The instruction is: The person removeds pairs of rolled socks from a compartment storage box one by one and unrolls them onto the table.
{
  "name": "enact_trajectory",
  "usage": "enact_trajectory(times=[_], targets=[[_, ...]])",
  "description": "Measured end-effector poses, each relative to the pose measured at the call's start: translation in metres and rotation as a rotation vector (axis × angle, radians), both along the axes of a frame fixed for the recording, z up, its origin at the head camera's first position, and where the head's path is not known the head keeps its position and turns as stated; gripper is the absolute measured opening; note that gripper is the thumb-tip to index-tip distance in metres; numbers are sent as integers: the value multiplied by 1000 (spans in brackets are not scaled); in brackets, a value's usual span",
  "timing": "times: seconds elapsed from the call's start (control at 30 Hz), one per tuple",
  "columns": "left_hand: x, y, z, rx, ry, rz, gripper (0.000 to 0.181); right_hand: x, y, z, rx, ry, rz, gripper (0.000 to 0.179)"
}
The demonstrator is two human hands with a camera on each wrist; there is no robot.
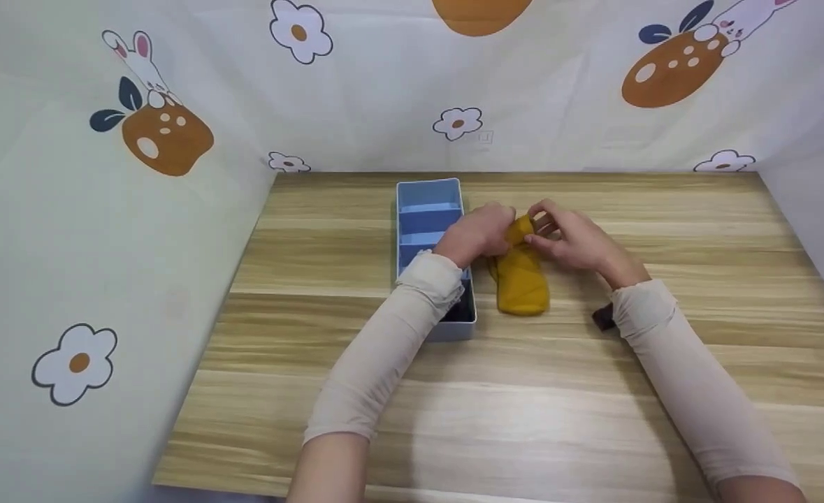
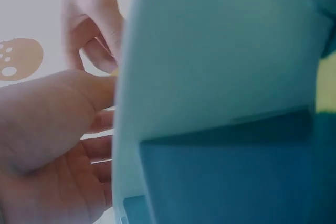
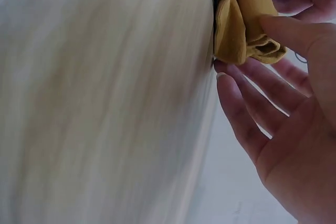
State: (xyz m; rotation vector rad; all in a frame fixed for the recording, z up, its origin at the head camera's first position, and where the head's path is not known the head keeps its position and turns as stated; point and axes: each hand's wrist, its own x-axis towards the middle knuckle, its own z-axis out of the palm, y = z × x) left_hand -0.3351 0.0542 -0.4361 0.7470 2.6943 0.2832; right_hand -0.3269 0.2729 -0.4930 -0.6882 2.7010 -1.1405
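Observation:
A mustard-yellow sock lies on the table to the right of a blue divided box, its far end folded over. My left hand reaches across the box and grips the folded end from the left. From the right, my right hand pinches that same end between thumb and fingers. In the right wrist view the bunched sock sits between thumb and fingertips of the right hand. The box wall hides the left fingertips in the left wrist view, where the left hand shows beside it.
The blue box has several compartments in a row; something dark lies in the nearest one. A dark item on the wooden table is partly covered by my right sleeve. A patterned curtain hangs behind the table.

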Motion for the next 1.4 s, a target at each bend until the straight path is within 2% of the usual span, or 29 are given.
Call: enact_trajectory(times=[0.17,0.4,0.53,0.67,0.77,0.83,0.93,1.07,1.23,1.4], targets=[[0,3,-5,-51,90,-7,32,-2,-3,-1,58,9,-45,33],[-3,5,-9,-2,83,40,46,-5,-3,-1,25,48,-42,56],[-6,5,-10,-4,110,34,34,-6,-4,-3,24,91,-27,43],[-8,4,-12,-38,191,14,25,-5,-8,-3,58,134,-8,33],[-11,4,-13,-56,230,11,24,-4,-10,-2,69,145,-7,26],[-13,4,-13,-52,231,14,26,-3,-11,-2,77,154,11,21],[-16,3,-12,-44,227,16,29,-3,-13,-3,91,152,56,17],[-20,3,-14,-52,233,10,27,-2,-13,-3,123,133,100,21],[-22,6,-18,-94,282,-8,25,1,-12,-2,150,99,108,28],[-25,10,-20,-112,323,14,25,2,-12,-2,152,92,107,30]])
